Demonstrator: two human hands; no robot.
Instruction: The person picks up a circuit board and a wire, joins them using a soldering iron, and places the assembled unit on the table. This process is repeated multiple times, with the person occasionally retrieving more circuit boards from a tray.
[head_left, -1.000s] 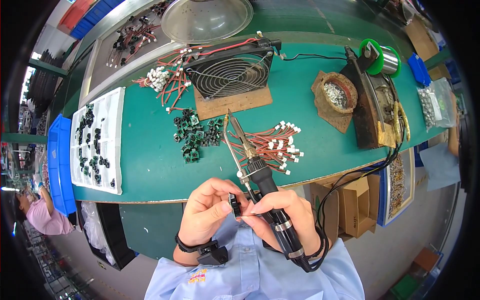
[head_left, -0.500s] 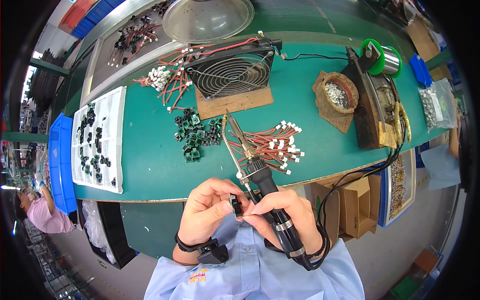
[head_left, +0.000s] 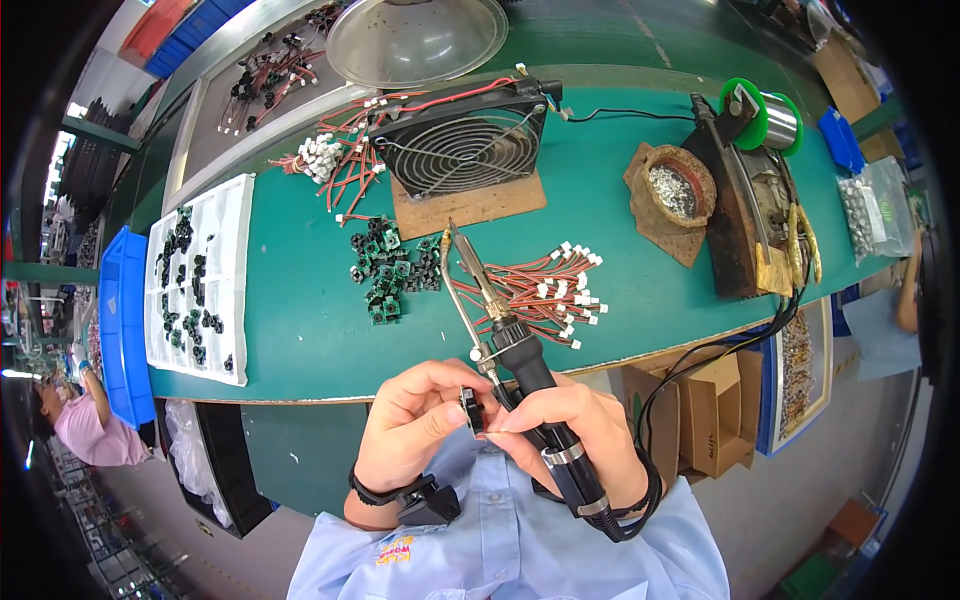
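In the head view, little differs from half a second ago: both hands keep almost the same pose, and only the tip of the soldering iron (head_left: 525, 360) has moved slightly to the left. The left hand (head_left: 412, 415) has a narrow grip, with a small black part (head_left: 471, 410) held between thumb and fingers, in front of the shirt and near the tabletop edge. The right hand (head_left: 585, 425) holds the handle of the iron, which points away from the person, and its thumb and finger also reach close beside the black part; whether they pinch something thin there, I cannot tell.

The tabletop (head_left: 300, 290) is green. On it, a fan (head_left: 465, 150) stands at a brown board (head_left: 480, 214), and near this lie a heap of small green and black parts (head_left: 383, 285) and red and black wires with white plugs (head_left: 560, 290). On the left is a white tray (head_left: 227, 260) beside a blue bin (head_left: 122, 330). On the right are a brown bowl (head_left: 705, 190) and a green-rimmed spool (head_left: 780, 122).

Around it, a cardboard box (head_left: 712, 430) stands below the tabletop, and a person in pink (head_left: 98, 430) is at the far left.
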